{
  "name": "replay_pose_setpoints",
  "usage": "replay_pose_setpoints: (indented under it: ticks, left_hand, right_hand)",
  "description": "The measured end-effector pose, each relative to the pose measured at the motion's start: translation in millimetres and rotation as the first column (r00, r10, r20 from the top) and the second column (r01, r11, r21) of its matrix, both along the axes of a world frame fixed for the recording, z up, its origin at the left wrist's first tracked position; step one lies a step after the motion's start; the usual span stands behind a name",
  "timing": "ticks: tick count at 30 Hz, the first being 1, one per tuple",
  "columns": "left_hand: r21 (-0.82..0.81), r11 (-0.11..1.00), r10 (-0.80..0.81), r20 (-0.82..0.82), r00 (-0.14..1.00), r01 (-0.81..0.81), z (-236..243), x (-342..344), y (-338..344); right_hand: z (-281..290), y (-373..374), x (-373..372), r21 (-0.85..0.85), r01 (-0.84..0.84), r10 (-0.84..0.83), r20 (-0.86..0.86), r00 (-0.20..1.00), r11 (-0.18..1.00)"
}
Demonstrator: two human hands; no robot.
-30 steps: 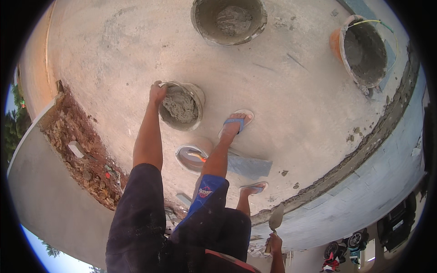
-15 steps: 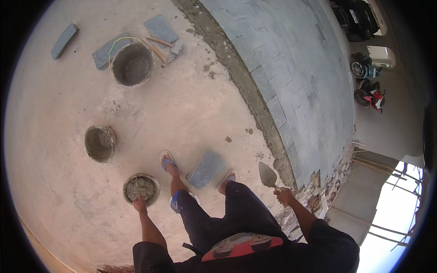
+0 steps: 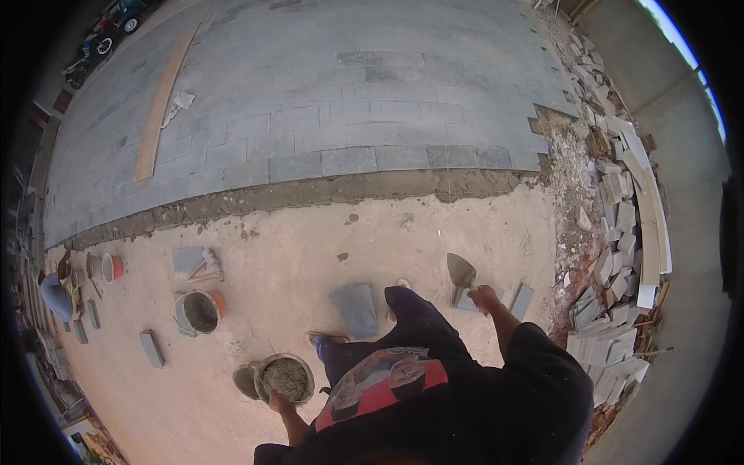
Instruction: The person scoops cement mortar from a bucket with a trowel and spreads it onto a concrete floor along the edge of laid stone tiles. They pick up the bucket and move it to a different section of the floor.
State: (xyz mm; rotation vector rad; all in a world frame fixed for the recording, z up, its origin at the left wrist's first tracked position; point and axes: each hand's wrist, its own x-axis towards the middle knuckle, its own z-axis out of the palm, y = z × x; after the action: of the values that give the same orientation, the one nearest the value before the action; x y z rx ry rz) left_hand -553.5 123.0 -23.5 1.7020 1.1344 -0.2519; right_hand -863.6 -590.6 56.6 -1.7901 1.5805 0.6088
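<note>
My left hand (image 3: 280, 401) is closed at the near rim of a round bucket (image 3: 309, 385) filled with wet grey mortar (image 3: 284, 377). The bucket partly covers a second bucket (image 3: 246, 380); I cannot tell whether it hangs or stands. Out to the right, my right hand (image 3: 484, 300) grips the handle of a pointed trowel (image 3: 461, 270), its blade aimed away from me. Below the trowel lie a grey stone tile (image 3: 466, 300) and another tile (image 3: 521, 301). Stacked grey tiles (image 3: 354, 310) rest by my feet.
A mortar strip (image 3: 333, 187) borders the grey paving (image 3: 310, 124) ahead. Broken tiles and rubble (image 3: 612, 232) line the right side. At left stand a mortar bucket (image 3: 200, 312) and hammers (image 3: 208, 267). A person (image 3: 58, 297) works at far left. A plank (image 3: 167, 105) lies on the paving.
My view has swung to the right, so the paving now stretches across ahead. The mortar bucket has come with my left hand, beside other tiles and rubble. The trowel stays in my right hand.
</note>
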Motion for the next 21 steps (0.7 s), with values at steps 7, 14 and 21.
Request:
replay_pose_setpoints:
  ticks: [7, 14, 21]
  left_hand:
    - [-0.021, 0.995, -0.098, 0.052, 0.994, 0.099, 99, 56, -140]
    - [-0.230, 0.961, -0.190, -0.146, 0.971, 0.154, 112, 87, -369]
    - [-0.458, 0.807, -0.486, -0.153, 0.860, 0.374, 81, 118, -557]
  right_hand:
    - [-12, -39, -122, -0.027, 0.198, -0.198, -0.018, 0.980, 0.980]
    - [-15, -105, -176, -0.116, 0.410, -0.399, 0.106, 0.911, 0.905]
    - [41, -145, -199, 0.008, 0.601, -0.598, 0.109, 0.794, 0.799]
